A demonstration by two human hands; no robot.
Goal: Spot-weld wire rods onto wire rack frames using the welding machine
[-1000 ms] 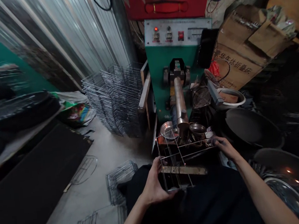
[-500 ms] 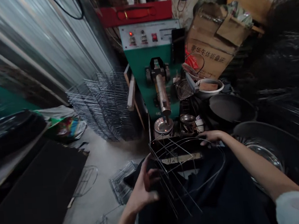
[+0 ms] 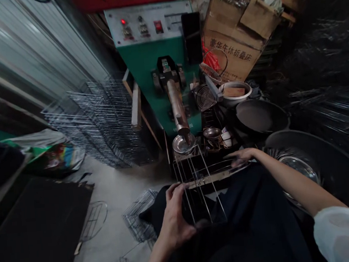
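Note:
A thin wire rack [image 3: 207,169] stands in front of my lap, its long parallel rods running up to the shallow metal dish [image 3: 179,147] under the machine's arm. My left hand [image 3: 177,216] grips the rack's left side, thumb low and fingers curled over the wire. On the right, my right hand [image 3: 242,157] is at the rack's curved wire with fingers bent around it, a little blurred. The spot-welding machine [image 3: 144,60] has a green body and a thick metal electrode arm [image 3: 176,104] that points down over the dish. The rack's lower end is hard to see against dark cloth.
Stacked wire racks [image 3: 100,125] stand left of the machine; more racks [image 3: 140,215] lie on the floor. To the right are a black pan [image 3: 261,117], a large dark basin [image 3: 333,162] with wire pieces, a white bowl [image 3: 235,98] and a cardboard box [image 3: 231,48].
The rack has turned so its rods point toward the dish, and its round loop now appears nearly edge-on. My left hand has closed on its side. The view has tilted downward.

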